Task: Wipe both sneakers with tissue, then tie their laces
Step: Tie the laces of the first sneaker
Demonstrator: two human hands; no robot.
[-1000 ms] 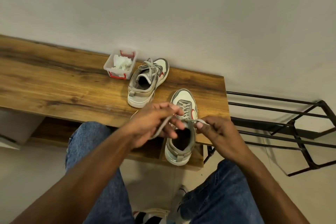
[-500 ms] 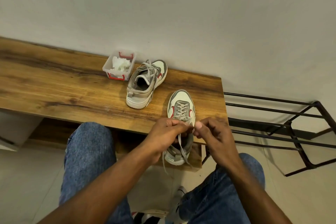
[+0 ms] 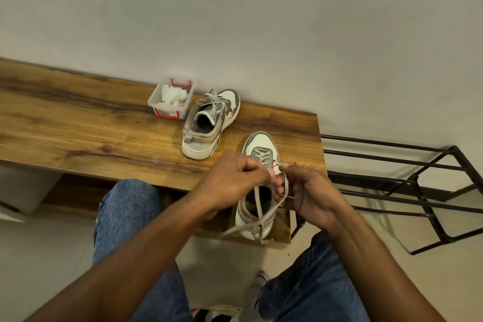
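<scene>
a head-worn camera looked down at a person seated in blue jeans before a long wooden bench (image 3: 78, 125) set against a pale wall. near the bench's right end, at its front edge, stood the near sneaker (image 3: 258, 159), white and grey with red trim, its toe pointing toward the wall and its heel reaching the front edge. both hands met over its tongue. the left hand (image 3: 232, 178) had its grip curled tight around one grey lace (image 3: 257, 206); the right hand (image 3: 305, 191) had its fingers pinched on the other strand beside it. the two loose ends crossed below the hands and trailed down over the heel, slightly blurred. whether a first knot was already set could not be told, as the hands hid it.

the far sneaker (image 3: 211, 123) sat farther back on the bench, close to the wall, well apart from the hands, its laces lying loose over the opening. just beside it on the left was a small clear plastic box (image 3: 171, 98) with red clips, holding crumpled white tissue (image 3: 173, 95). a black metal rack (image 3: 405, 191) stood on the floor off the bench's right end.

wiping appeared finished; the step in hand looked like tying the near sneaker's lace. the next move likely called for forming loops, drawing them snug, then turning to the far sneaker.
</scene>
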